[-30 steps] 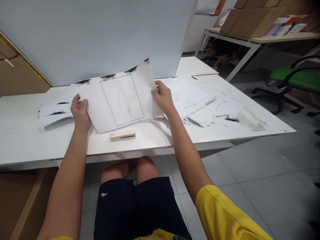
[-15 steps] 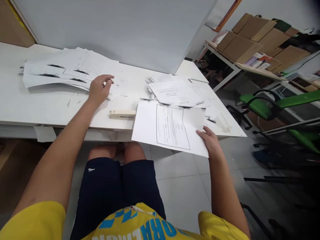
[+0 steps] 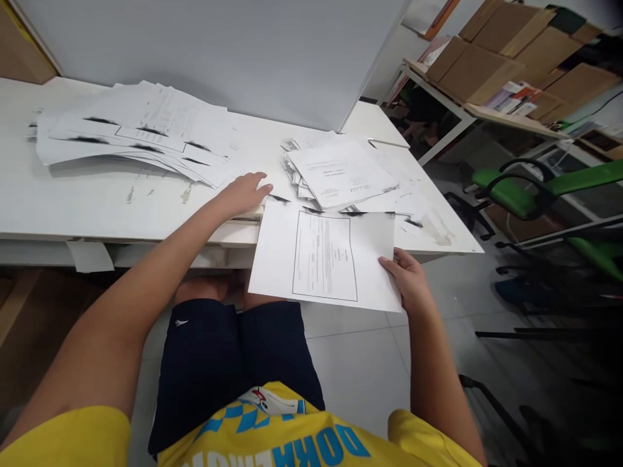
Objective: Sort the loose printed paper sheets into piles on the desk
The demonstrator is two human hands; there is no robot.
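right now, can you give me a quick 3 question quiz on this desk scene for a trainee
1. True or false: the right hand holds the printed sheet flat on the white table.
2. What does the left hand rest on: A) the fanned paper stack, B) the stapler, C) the green chair?
3. Where do the cardboard boxes sit?

Key
1. False: it holds the sheet out past the table's front edge, above the lap.
2. B, the stapler, mostly hidden under the hand.
3. On the side table at upper right.
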